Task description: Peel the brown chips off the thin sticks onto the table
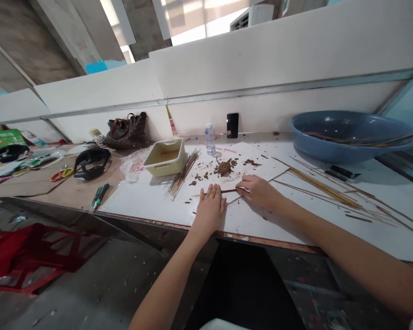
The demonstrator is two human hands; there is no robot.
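Note:
My left hand (pixel 211 205) lies flat with its fingers stretched out, pressing on one end of a thin stick coated in brown paste (pixel 229 190). The other end of that stick is pinched between the fingertips of my right hand (pixel 256 189). Bare stick shows past my left fingers. Beyond my hands sits a lump of brown paste (pixel 224 168) on a white sheet, with dark crumbs and small rolled bits around it. A bundle of thin sticks (pixel 185 173) lies to the left.
A cream tub of brownish liquid (pixel 165 156), a water bottle (pixel 209 139) and a phone (pixel 232 126) stand behind. At right are a large blue basin (pixel 344 149) and long sticks (pixel 325 189). Pliers (pixel 99 197), scissors (pixel 62 174), a black headset (pixel 91 163) and a handbag (pixel 126 133) lie left.

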